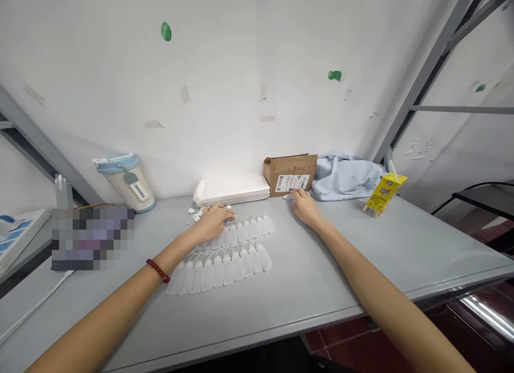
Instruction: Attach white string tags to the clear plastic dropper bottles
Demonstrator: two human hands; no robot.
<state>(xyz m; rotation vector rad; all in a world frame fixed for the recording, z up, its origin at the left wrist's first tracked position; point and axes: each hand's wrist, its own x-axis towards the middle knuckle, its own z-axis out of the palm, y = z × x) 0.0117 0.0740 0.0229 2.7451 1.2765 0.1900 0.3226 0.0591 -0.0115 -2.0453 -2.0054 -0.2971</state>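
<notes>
Bare forearms (96, 314) reach over a grey table (317, 287) in the head view, a dark red beaded bracelet (158, 271) on the left wrist. Nearest lies a lower row of translucent tags (219, 270) with white cords, slanting side by side; an upper row (252, 228) sits just behind it. The left hand (211, 223) covers that row's left end, fingers bent and close together; whether they pinch anything, I cannot tell. The right hand (305, 206) is before a cardboard box (291, 172), fingers lightly curled, beside a small pale piece (287, 197); its grip is unclear. Left of the box lies a white stack (233, 191); right, pale blue cloth (347, 175) and a tilted yellow carton (383, 195).
</notes>
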